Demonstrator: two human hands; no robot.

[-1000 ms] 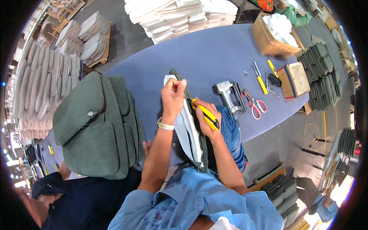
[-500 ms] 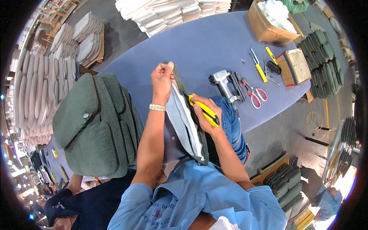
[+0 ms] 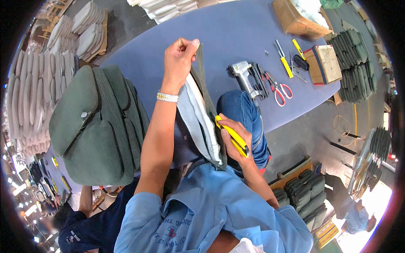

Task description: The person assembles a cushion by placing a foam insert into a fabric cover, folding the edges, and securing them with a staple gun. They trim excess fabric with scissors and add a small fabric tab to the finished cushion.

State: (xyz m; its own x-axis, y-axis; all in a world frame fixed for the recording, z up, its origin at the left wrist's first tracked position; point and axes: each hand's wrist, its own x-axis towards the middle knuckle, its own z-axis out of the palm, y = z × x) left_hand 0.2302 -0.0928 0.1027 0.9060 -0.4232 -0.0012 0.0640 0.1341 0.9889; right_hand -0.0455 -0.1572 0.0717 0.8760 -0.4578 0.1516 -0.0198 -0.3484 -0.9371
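Observation:
My left hand (image 3: pixel 179 61) is raised in front of me, pinching the end of a dark green fabric strip (image 3: pixel 205 90) and pulling it taut. The strip runs along the edge of an upholstered piece with a white and pale blue-grey underside (image 3: pixel 195 120), which leans on my body. In my right hand (image 3: pixel 241 126) is a yellow utility knife (image 3: pixel 233 137), its front end at the strip; the blade tip is hard to make out. Stacked dark green cushions (image 3: pixel 97 130) stand on the table to the left of my forearm.
On the blue-covered table (image 3: pixel 143 59) lie a staple gun (image 3: pixel 244 80), red-handled scissors (image 3: pixel 280 92), a yellow-handled screwdriver (image 3: pixel 284 63) and another yellow cutter (image 3: pixel 298 49). Two cardboard boxes (image 3: pixel 295 23) stand at its far right. A co-worker's dark sleeve (image 3: pixel 84 227) is at lower left.
My left hand has moved farther away from me, drawing the strip out longer. The knife in my right hand has shifted slightly nearer and to the right.

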